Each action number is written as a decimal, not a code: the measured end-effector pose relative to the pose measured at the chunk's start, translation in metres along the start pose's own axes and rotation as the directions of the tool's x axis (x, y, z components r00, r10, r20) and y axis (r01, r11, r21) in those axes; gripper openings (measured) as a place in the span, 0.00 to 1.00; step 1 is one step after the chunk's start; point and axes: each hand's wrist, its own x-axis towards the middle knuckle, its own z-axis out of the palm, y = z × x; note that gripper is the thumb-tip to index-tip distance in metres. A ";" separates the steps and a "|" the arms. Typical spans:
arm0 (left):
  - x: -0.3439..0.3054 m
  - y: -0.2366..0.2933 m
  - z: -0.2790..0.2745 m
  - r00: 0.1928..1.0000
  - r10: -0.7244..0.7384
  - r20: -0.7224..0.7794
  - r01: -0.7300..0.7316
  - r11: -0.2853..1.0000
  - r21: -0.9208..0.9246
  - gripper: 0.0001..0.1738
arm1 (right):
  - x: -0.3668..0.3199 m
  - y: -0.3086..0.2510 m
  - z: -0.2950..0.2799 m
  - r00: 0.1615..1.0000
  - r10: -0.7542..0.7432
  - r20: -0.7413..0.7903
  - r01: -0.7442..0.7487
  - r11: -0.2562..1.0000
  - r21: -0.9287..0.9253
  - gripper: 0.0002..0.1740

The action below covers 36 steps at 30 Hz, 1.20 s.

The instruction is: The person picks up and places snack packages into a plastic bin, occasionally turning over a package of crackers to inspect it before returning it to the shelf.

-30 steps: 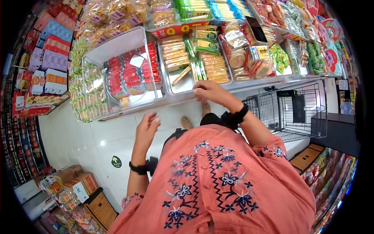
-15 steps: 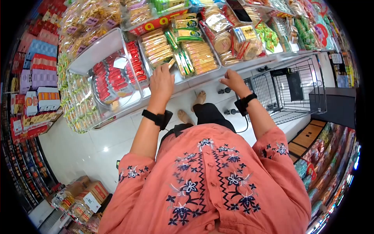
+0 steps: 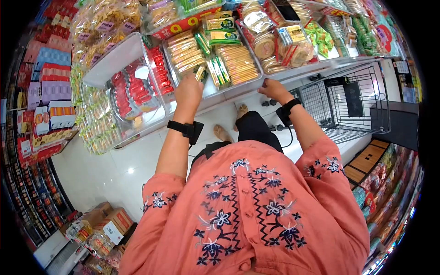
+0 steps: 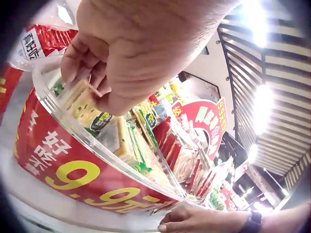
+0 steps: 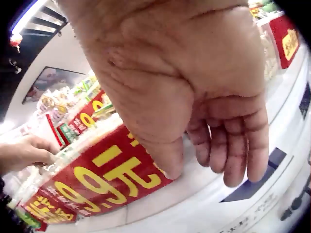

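My left hand (image 3: 189, 91) reaches over the front rim of a clear plastic bin (image 3: 211, 94). In the left wrist view its curled fingers and thumb pinch a clear-wrapped packet of crackers (image 4: 81, 106), partly hidden behind the hand. More cracker packets (image 3: 236, 64) lie stacked in the same bin, some with green wrappers. To the right, my right hand (image 3: 275, 89) hangs by the front edge of the display. In the right wrist view its fingers (image 5: 235, 145) are loosely bent and hold nothing, beside a red price sign (image 5: 104, 179).
A lidded bin of red packets (image 3: 137, 94) stands at left, its clear lid (image 3: 112, 62) raised. Round-biscuit packs (image 3: 293, 46) fill the bin at right, with a black phone-like slab (image 3: 286, 10) above. A shopping cart (image 3: 343, 105) stands at right.
The left hand has come up from the floor side to the cracker bin and now pinches a packet. The right hand has left the bin and moved right to the display's front edge.
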 end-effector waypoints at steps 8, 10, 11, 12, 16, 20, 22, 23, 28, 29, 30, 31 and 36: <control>0.003 0.005 0.013 0.993 -0.100 -0.057 0.090 0.984 -0.156 0.16 | -0.028 -0.086 -0.046 0.921 -0.142 0.363 -0.021 0.912 0.409 0.19; 0.000 0.009 0.010 0.990 -0.139 -0.036 0.130 0.974 -0.186 0.17 | -0.026 -0.096 -0.051 0.904 -0.250 0.346 0.057 0.875 0.481 0.18; 0.000 0.011 0.007 0.988 -0.155 -0.025 0.147 0.969 -0.198 0.18 | -0.027 -0.102 -0.057 0.902 -0.278 0.331 0.087 0.867 0.491 0.17; -0.003 0.013 0.004 0.987 -0.154 -0.042 0.143 0.970 -0.197 0.19 | -0.027 -0.109 -0.063 0.900 -0.306 0.311 0.118 0.857 0.502 0.16; -0.005 0.011 -0.003 0.986 -0.138 -0.099 0.115 0.971 -0.209 0.21 | -0.019 -0.118 -0.086 0.889 -0.350 0.294 0.138 0.819 0.557 0.15; -0.003 0.007 -0.001 0.985 -0.121 -0.124 0.097 0.977 -0.188 0.20 | -0.006 -0.108 -0.094 0.865 -0.361 0.350 0.123 0.826 0.550 0.14; 0.002 0.008 0.001 0.984 -0.010 -0.181 -0.014 0.991 -0.135 0.20 | -0.003 -0.100 -0.095 0.843 -0.397 0.363 0.145 0.818 0.557 0.13; 0.006 0.009 0.001 0.977 0.047 -0.209 -0.070 0.992 -0.105 0.21 | -0.002 -0.097 -0.096 0.841 -0.408 0.354 0.145 0.801 0.581 0.13; 0.016 0.017 0.001 0.987 0.002 -0.162 0.022 0.989 0.146 0.25 | 0.002 -0.080 -0.098 0.820 -0.484 0.305 0.230 0.768 0.598 0.13; 0.018 0.019 0.002 0.986 -0.006 -0.164 0.036 0.983 0.182 0.26 | 0.003 -0.078 -0.099 0.816 -0.486 0.313 0.230 0.770 0.595 0.13; 0.021 0.020 0.003 0.983 0.012 -0.185 0.024 0.981 0.192 0.28 | 0.003 -0.076 -0.099 0.812 -0.487 0.321 0.231 0.773 0.591 0.13; 0.023 0.020 0.005 0.978 0.031 -0.206 0.012 0.979 0.202 0.31 | 0.003 -0.074 -0.100 0.809 -0.489 0.328 0.232 0.776 0.586 0.13; 0.038 0.019 0.013 0.984 0.042 -0.172 -0.001 0.973 0.230 0.44 | 0.003 -0.068 -0.107 0.784 -0.490 0.381 0.211 0.788 0.578 0.12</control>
